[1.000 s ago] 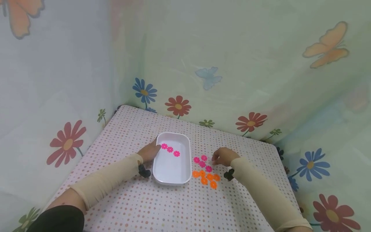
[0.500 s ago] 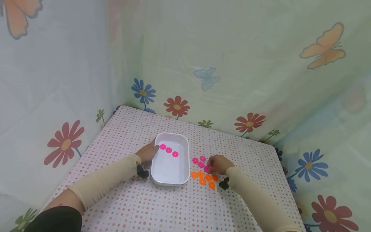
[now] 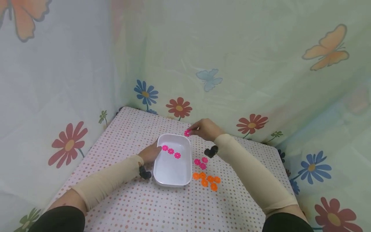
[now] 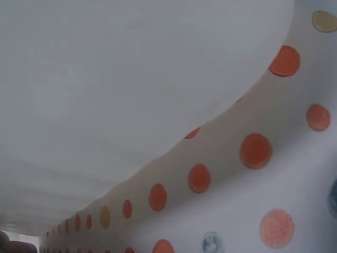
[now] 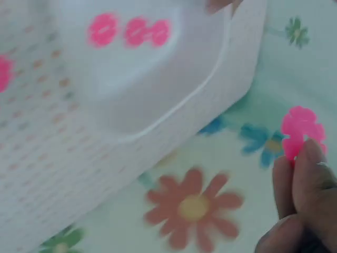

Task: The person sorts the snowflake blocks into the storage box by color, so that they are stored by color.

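My right hand (image 3: 207, 129) pinches a pink flower-shaped piece (image 5: 301, 126) between thumb and fingertips, raised near the far right corner of a white plastic tray (image 3: 172, 174). Inside the tray, three pink flower pieces (image 3: 171, 151) lie in a slanting row. My left hand (image 3: 149, 153) grips the tray's left side, its thumb over the rim and its other fingers mostly hidden behind the wall. Close up, the tray's white outer wall (image 4: 131, 79) fills much of the left wrist view.
Right of the tray, three pink flower pieces (image 3: 197, 162) lie on the dotted tablecloth (image 3: 139, 199). Several orange flower pieces (image 3: 204, 182) are grouped just nearer. A flower-printed curtain (image 3: 249, 80) stands behind the table's far edge.
My right hand has reached down to the pink pieces, picked one up and carried it up and left toward the tray's far corner. My left hand stays on the tray.
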Demonstrator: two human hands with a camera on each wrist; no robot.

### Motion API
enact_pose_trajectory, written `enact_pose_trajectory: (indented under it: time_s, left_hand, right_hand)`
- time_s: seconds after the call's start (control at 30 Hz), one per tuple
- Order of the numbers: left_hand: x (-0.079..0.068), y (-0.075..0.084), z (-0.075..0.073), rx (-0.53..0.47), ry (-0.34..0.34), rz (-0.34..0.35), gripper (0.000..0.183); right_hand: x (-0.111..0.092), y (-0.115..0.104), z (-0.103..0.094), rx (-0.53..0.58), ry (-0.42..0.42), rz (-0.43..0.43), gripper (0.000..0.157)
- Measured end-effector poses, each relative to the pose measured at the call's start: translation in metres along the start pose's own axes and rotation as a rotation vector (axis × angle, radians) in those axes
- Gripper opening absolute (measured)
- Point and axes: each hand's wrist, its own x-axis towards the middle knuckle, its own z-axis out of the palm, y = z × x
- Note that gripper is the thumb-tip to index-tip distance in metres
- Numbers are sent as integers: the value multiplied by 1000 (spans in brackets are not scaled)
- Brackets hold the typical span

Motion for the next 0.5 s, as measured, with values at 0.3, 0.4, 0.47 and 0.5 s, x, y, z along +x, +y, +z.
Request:
enact_pose_trajectory:
  time_s: [0.3, 0.4, 0.47, 0.5]
  left_hand:
    - [3, -3, 4, 17, 1, 27, 67]
    - [4, -4, 5, 31, 9, 64, 68]
    - [4, -4, 6, 34, 19, 82, 67]
    - [5, -4, 5, 41, 26, 88, 66]
  right_hand:
    - [56, -49, 90, -197, -252, -62, 16]
    - [67, -47, 108, -170, -266, -33, 14]
    - [72, -46, 113, -154, -271, -27, 14]
    - [74, -46, 115, -150, -277, -16, 13]
